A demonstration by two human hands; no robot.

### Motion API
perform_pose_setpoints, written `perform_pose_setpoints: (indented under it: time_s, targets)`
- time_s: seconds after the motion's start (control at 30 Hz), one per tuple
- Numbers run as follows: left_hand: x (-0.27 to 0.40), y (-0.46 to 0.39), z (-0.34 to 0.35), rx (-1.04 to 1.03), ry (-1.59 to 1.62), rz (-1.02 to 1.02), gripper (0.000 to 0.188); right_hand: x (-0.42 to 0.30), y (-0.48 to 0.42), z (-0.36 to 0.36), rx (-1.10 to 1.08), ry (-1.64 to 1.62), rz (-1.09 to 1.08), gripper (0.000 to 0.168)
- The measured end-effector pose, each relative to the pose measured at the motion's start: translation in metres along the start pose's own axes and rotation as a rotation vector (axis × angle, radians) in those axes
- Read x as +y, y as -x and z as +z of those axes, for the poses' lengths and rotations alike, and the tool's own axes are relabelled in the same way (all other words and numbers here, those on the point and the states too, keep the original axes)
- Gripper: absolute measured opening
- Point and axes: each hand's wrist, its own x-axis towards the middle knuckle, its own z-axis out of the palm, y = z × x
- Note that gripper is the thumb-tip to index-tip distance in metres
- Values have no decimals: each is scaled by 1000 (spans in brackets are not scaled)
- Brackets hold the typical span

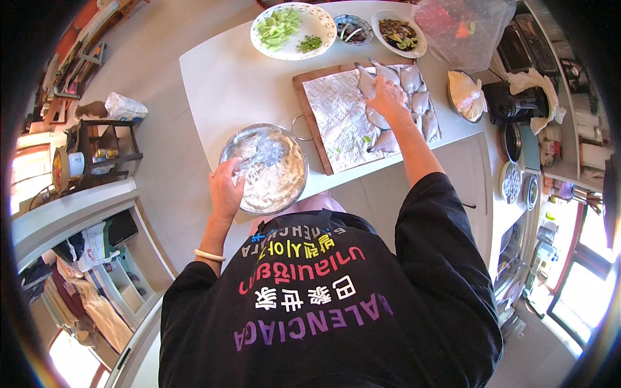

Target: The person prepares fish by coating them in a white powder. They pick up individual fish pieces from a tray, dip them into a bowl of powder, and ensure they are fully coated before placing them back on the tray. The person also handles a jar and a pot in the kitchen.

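My left hand (227, 186) is at the left rim of a round metal bowl (303, 182), its fingers reaching inside. White flour (264, 182) coats the bowl's inside, and a greyish patch shows near its far side. Whether the fingers pinch anything there is not plain. My right hand (389, 99) rests among several small, flat, pale fish (383, 140), fingers pointing away from me; what lies beneath it is hidden. These fish lie on patterned white paper towel (335, 116), spread over a wooden cutting board (310, 104). Green scraps (367, 139) dot the paper.
The white table (218, 82) also bears a large plate (293, 54) of chopped greens, a small patterned bowl (353, 41) and a white bowl (398, 52) of dark leafy food. A clear plastic bag (465, 43) stands at the far right. Beside the board is a bag-covered bowl (465, 97).
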Motion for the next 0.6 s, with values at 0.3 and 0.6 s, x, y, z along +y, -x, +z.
perform_pose_setpoints:
  time_s: [0.3, 0.6]
  targets:
    - [-18, 11, 0, 49, 32, -18, 39, 24, -4, -9, 208, -147, -63, 22]
    - [-34, 10, -7, 111, 128, -50, 31, -125, 123, 14, -340, -865, -534, 31]
